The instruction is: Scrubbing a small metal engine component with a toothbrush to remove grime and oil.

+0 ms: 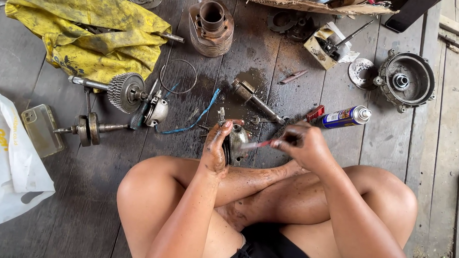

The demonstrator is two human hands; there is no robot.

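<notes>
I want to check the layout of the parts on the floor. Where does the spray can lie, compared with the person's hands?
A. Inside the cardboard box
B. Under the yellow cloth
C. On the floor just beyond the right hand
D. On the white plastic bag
C: the spray can lies on its side on the wooden floor, just past the right hand.

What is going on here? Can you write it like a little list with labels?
place: grey wooden floor, person sitting cross-legged
left hand: holds a greasy round metal part
right hand: fingers pinch a thin red-handled tool against that part
close by: spray can, metal shaft
farther left: toothed gear, yellow rag, phone
</notes>
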